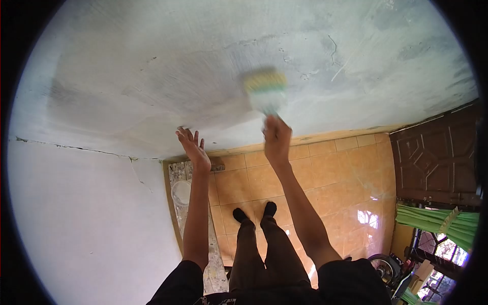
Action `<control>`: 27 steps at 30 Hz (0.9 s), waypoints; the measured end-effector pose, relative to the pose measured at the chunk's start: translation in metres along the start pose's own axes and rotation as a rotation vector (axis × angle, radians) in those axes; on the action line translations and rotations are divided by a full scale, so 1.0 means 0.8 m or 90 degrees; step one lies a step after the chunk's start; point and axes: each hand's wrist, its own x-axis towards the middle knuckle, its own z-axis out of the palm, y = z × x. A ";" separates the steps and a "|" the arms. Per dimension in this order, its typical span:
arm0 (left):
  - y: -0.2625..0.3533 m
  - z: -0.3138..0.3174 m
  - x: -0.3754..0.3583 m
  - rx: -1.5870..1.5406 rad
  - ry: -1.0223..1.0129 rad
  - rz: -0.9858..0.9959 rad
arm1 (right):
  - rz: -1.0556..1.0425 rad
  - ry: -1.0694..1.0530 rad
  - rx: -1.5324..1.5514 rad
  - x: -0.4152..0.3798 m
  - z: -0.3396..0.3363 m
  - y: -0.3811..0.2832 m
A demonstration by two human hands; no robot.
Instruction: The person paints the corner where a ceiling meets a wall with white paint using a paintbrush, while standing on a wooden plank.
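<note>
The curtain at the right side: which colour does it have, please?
The curtain is bright green; it shows best in the head view.

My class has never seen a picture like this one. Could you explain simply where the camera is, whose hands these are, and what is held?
There is no robot here. The single picture comes from a camera on a person's head, looking down past their own arms. The right hand grips a wide brush, blurred, by a wall. The left hand is open and empty near the wall; whether it touches is unclear. Below, a pale round tub sits on a speckled board above the tiled floor.
</note>
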 end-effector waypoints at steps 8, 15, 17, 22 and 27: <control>0.007 0.005 0.003 -0.007 -0.015 -0.024 | 0.011 -0.040 -0.048 0.013 0.041 0.043; 0.009 -0.013 0.002 -0.016 -0.050 -0.043 | -0.012 -0.036 -0.020 -0.026 0.039 0.023; 0.010 -0.009 0.002 -0.025 -0.049 -0.046 | -0.068 -0.054 -0.079 0.013 0.054 -0.014; 0.018 -0.002 0.000 -0.065 -0.040 -0.065 | -0.013 -0.027 0.067 0.024 0.052 0.048; 0.024 -0.008 0.005 -0.110 -0.065 -0.087 | 0.035 0.033 0.043 -0.031 -0.004 0.102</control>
